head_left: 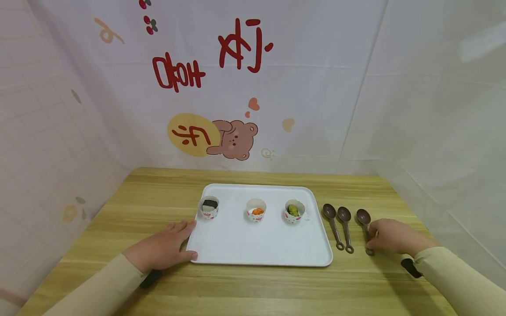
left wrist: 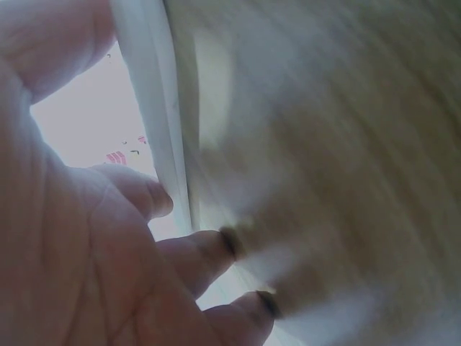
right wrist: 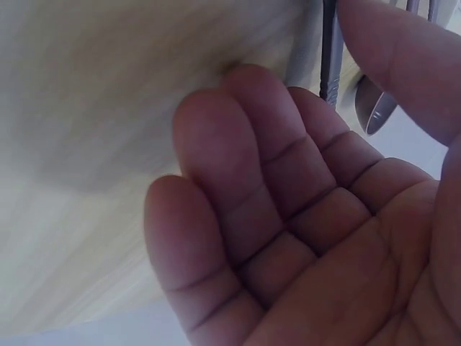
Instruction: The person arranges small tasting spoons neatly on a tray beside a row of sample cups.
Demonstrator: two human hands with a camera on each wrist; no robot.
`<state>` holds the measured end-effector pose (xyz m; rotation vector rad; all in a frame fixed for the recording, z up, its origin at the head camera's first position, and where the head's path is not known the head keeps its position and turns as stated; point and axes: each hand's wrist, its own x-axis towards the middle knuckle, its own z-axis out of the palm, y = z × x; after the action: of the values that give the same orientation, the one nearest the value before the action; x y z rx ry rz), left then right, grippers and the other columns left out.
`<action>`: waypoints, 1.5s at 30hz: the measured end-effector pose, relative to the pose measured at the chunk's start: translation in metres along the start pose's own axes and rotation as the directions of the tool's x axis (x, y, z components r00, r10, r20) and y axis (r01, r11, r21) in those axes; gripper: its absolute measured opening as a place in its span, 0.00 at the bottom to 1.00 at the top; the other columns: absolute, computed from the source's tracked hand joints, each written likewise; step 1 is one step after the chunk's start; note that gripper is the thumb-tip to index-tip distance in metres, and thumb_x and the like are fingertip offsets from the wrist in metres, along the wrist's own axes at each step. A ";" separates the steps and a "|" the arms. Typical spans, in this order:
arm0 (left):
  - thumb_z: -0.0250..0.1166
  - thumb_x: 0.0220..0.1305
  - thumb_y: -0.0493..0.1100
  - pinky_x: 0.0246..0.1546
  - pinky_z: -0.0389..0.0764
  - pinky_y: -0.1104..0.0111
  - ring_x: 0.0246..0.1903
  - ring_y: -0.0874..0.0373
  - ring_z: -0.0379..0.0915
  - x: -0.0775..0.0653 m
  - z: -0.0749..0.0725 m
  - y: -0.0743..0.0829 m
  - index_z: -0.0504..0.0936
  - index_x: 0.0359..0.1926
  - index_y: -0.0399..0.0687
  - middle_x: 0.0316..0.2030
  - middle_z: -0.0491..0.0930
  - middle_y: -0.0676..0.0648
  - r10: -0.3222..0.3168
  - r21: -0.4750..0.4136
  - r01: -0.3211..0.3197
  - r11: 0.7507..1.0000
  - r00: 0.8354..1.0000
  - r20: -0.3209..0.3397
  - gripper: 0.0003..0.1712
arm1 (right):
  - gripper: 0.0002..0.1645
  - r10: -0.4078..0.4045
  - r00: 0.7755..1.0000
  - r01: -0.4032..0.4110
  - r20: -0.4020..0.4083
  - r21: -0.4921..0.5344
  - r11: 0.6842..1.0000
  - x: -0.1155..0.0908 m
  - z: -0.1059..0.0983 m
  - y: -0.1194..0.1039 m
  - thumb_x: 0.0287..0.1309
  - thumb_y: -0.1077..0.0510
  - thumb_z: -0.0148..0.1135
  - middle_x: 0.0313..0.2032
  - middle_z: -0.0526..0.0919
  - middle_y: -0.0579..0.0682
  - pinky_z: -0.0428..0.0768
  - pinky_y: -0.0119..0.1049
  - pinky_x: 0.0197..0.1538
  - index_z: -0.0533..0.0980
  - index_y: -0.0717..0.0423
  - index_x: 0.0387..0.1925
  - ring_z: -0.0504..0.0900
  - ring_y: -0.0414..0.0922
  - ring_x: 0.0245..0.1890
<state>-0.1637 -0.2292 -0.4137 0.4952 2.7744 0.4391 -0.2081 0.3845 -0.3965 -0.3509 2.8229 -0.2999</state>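
My left hand [head_left: 162,248] rests at the left edge of a white tray [head_left: 237,245], fingers spread and thumb by its near corner. In the left wrist view, the tray's rim [left wrist: 155,101] runs past the fingers. My right hand [head_left: 395,237] has its curled thumb and index finger at the handle of the rightmost brown measuring spoon [head_left: 364,217], which lies on the table. In the right wrist view, that spoon's handle [right wrist: 330,54] runs between thumb and index finger; the other fingers [right wrist: 216,144] curl loosely.
On the tray stand three paper cups: one with a dark-and-pale piece [head_left: 209,208], one with orange bits [head_left: 256,210], one with green pieces [head_left: 294,211]. Two more brown spoons [head_left: 329,211] [head_left: 344,215] lie between tray and right hand. Printed cloth [head_left: 300,109] encloses the wooden table [head_left: 237,289].
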 end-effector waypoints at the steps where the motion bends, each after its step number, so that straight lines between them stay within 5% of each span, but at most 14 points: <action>1: 0.68 0.66 0.69 0.70 0.64 0.32 0.74 0.16 0.53 0.000 0.000 0.000 0.58 0.81 0.37 0.76 0.59 0.23 -0.001 -0.002 0.001 1.000 1.000 0.000 0.58 | 0.14 -0.001 1.000 0.001 0.000 0.001 1.000 0.000 0.000 0.000 0.55 0.51 0.77 0.29 0.80 0.42 0.72 0.38 0.33 0.80 0.52 0.33 0.72 0.42 0.28; 13: 0.68 0.66 0.69 0.70 0.65 0.31 0.74 0.16 0.53 0.000 0.000 0.000 0.58 0.81 0.37 0.77 0.59 0.23 -0.016 -0.009 0.016 1.000 1.000 0.005 0.58 | 0.15 -0.001 1.000 0.000 0.028 0.038 0.999 0.002 0.000 0.000 0.58 0.54 0.76 0.33 0.84 0.44 0.74 0.37 0.34 0.82 0.57 0.42 0.75 0.41 0.29; 29: 0.67 0.66 0.69 0.70 0.63 0.30 0.74 0.17 0.52 0.002 0.003 -0.003 0.58 0.82 0.38 0.77 0.58 0.23 -0.021 -0.013 0.021 1.000 1.000 0.004 0.58 | 0.14 0.011 1.000 -0.011 0.019 0.032 0.999 0.003 0.001 -0.005 0.55 0.58 0.74 0.30 0.83 0.44 0.73 0.38 0.34 0.82 0.58 0.42 0.74 0.42 0.27; 36: 0.67 0.66 0.70 0.70 0.63 0.30 0.74 0.17 0.52 0.002 0.004 -0.004 0.58 0.82 0.38 0.77 0.59 0.24 -0.021 -0.016 0.021 1.000 1.000 0.002 0.58 | 0.13 0.090 0.995 -0.096 0.052 0.130 0.987 0.002 0.003 -0.010 0.58 0.61 0.71 0.25 0.82 0.46 0.74 0.37 0.23 0.81 0.62 0.44 0.75 0.42 0.19; 45: 0.67 0.66 0.70 0.69 0.64 0.30 0.74 0.15 0.51 0.002 0.005 -0.005 0.58 0.82 0.37 0.77 0.58 0.23 -0.014 -0.027 0.015 1.000 1.000 0.008 0.58 | 0.13 0.126 0.990 -0.135 0.066 0.176 0.975 0.000 0.005 -0.011 0.54 0.64 0.66 0.20 0.80 0.48 0.70 0.34 0.22 0.79 0.62 0.43 0.72 0.41 0.16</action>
<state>-0.1657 -0.2315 -0.4204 0.4692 2.7595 0.4695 -0.2044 0.3735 -0.3992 -0.1315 2.7223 -0.5044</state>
